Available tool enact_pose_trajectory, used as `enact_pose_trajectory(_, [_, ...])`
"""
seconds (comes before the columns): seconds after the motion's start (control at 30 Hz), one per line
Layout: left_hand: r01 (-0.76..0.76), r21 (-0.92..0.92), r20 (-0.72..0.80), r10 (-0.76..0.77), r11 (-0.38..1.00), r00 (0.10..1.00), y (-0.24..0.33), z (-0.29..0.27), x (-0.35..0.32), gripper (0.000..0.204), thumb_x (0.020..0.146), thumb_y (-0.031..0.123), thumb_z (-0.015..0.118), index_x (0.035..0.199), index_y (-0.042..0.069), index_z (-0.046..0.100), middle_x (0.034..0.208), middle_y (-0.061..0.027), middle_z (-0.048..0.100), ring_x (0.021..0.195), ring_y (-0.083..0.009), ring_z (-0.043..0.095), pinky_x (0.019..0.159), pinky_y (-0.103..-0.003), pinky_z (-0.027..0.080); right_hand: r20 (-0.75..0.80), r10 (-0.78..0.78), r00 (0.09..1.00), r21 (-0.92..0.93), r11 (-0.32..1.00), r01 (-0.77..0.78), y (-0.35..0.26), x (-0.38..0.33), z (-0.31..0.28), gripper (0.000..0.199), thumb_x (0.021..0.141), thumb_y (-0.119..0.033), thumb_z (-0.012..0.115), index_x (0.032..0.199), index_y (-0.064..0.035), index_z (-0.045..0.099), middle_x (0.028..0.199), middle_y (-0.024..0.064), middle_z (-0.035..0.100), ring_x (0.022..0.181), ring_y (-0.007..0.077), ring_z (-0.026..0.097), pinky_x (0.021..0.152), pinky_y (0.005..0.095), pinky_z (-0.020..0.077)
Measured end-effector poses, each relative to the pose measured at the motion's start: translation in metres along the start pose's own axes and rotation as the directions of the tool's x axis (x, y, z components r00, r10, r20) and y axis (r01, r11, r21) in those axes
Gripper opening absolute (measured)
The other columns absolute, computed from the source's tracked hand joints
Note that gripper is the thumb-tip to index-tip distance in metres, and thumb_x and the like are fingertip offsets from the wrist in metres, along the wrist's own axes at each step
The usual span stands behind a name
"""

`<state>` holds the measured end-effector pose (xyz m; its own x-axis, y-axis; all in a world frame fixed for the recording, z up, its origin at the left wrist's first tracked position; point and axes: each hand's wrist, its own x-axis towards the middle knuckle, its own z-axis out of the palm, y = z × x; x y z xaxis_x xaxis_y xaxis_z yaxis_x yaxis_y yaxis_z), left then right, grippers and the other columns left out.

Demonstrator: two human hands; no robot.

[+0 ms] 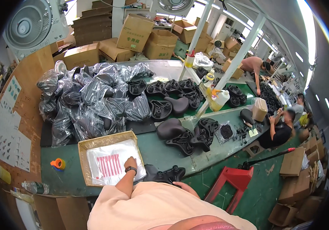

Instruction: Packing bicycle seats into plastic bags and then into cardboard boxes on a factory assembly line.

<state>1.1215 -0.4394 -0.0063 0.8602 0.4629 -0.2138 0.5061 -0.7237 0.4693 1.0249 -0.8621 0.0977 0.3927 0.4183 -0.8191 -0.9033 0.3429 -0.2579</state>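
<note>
A shallow cardboard box (83, 161) in front of me contains a stack of clear plastic bags (108, 165) with red printing. Inside it, my left hand (130, 163), with a dark band on the wrist, has its fingers drawn together at the right side of the top plastic bag. A black bicycle saddle (165, 174) lies underside up at the table's near edge, right of the box. My right hand (186, 188) grips that saddle's right end; my shirt covers part of both.
Bagged saddles (99, 99) are heaped at the back left. Unbagged saddles (187, 134) lie to the right, beside a bag of small black parts (226, 131). An orange tape dispenser (58, 164) sits left. Beyond the table are a red pallet jack (231, 184) and co-workers (281, 128).
</note>
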Motion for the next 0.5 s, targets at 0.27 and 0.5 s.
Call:
enact_pose_trajectory(0.27, [-0.182,0.045,-0.078,0.185,0.982,0.98,-0.011,-0.018,-0.01,0.026,0.105,0.027,0.064,0.109,0.002,0.067,0.106,-0.0228,0.073,0.1,-0.0443,0.073,0.083,-0.055,0.06,-0.224,-0.017,0.975,-0.082,0.997,-0.001,0.007,-0.015,0.044,0.03,0.095,-0.03,0.079,0.107,-0.0026,0.078,0.097,0.0145,0.082,0.08,0.0262,0.079,0.075,0.0447,0.0656])
enact_pose_trajectory(0.5, [-0.024,-0.081,-0.061,0.019,0.996,0.998,-0.013,-0.137,-0.025,0.03,0.099,0.02,0.067,0.126,0.007,0.063,0.094,-0.0242,0.078,0.092,-0.0452,0.076,0.081,-0.058,0.057,-0.137,-0.238,0.962,-0.118,0.968,0.222,0.021,-0.025,0.034,0.038,0.095,-0.026,0.081,0.121,-0.0003,0.071,0.1,0.0165,0.08,0.077,0.0279,0.078,0.068,0.0437,0.0658])
